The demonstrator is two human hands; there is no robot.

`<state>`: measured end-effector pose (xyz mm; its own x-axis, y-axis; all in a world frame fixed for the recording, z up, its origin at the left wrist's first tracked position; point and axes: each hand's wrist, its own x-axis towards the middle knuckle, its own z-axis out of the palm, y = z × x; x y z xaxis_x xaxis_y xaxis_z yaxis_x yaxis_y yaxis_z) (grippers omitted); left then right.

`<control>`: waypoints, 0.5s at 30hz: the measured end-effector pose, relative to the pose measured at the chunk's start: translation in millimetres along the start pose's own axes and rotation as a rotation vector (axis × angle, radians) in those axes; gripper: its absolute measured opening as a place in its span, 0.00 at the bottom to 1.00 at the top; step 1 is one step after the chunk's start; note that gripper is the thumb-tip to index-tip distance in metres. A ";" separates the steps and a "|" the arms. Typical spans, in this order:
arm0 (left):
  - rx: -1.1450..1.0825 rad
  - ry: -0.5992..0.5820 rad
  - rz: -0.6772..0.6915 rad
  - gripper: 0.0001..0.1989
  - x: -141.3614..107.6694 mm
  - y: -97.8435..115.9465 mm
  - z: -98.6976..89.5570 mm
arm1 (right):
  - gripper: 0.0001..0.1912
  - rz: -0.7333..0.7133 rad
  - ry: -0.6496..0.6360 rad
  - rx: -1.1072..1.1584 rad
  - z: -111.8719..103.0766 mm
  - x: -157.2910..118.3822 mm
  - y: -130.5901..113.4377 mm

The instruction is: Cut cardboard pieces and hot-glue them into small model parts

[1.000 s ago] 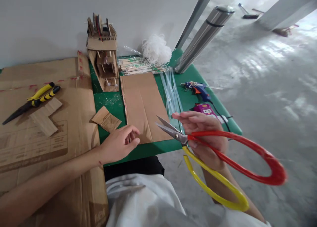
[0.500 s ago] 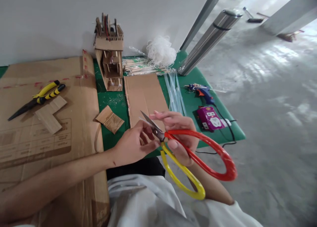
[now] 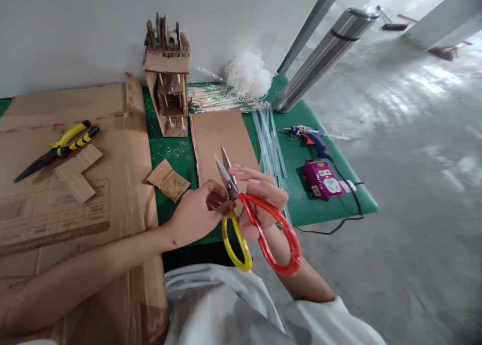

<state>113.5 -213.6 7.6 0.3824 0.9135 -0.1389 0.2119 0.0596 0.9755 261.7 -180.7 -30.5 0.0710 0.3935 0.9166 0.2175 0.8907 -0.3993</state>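
A pair of scissors (image 3: 232,189) with one red and one yellow handle is held in front of me, its blades slightly apart and pointing up and away. My right hand (image 3: 263,197) grips it near the red handle and the pivot. Fingers curled, my left hand (image 3: 201,209) pinches at the scissors just below the pivot, by the top of the yellow handle. Beyond the hands lies a flat cardboard sheet (image 3: 222,139). A small folded cardboard piece (image 3: 168,180) rests on the green table, left of the sheet.
Large cardboard (image 3: 128,194) at left bears pliers (image 3: 56,151) and cardboard strips (image 3: 77,174). A cardboard structure (image 3: 167,79), wooden sticks (image 3: 222,101), white string (image 3: 249,76) and a metal cylinder (image 3: 327,59) stand behind. Glue sticks (image 3: 270,141), a glue gun (image 3: 312,138) and a purple socket (image 3: 322,179) are right.
The scissors have turned, bringing their handles closer to my body and leftward, and both blades now show apart. My right hand has shifted slightly left. The view has shifted a little.
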 end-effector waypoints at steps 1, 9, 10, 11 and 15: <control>0.025 0.003 0.008 0.08 0.9 -1.4 -1.5 | 0.36 -0.013 -0.017 -0.003 -0.3 -1.2 1.9; 0.316 0.073 0.031 0.08 8.4 -4.2 -10.6 | 0.36 0.040 -0.076 -0.005 -2.5 -15.1 12.7; 0.347 0.075 0.028 0.09 9.2 -4.5 -11.1 | 0.37 0.058 -0.100 0.008 -3.3 -17.4 12.7; 0.364 0.075 0.027 0.09 9.9 -5.1 -11.5 | 0.37 0.079 -0.117 0.017 -3.9 -19.9 12.6; 0.325 0.058 0.027 0.12 11.4 -9.2 -11.4 | 0.39 0.108 -0.130 0.045 -5.8 -27.8 13.6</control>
<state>105.7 -199.2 -1.0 0.3419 0.9350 -0.0947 0.4817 -0.0878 0.8719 268.3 -180.9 -61.3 -0.0352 0.5106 0.8591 0.1709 0.8500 -0.4982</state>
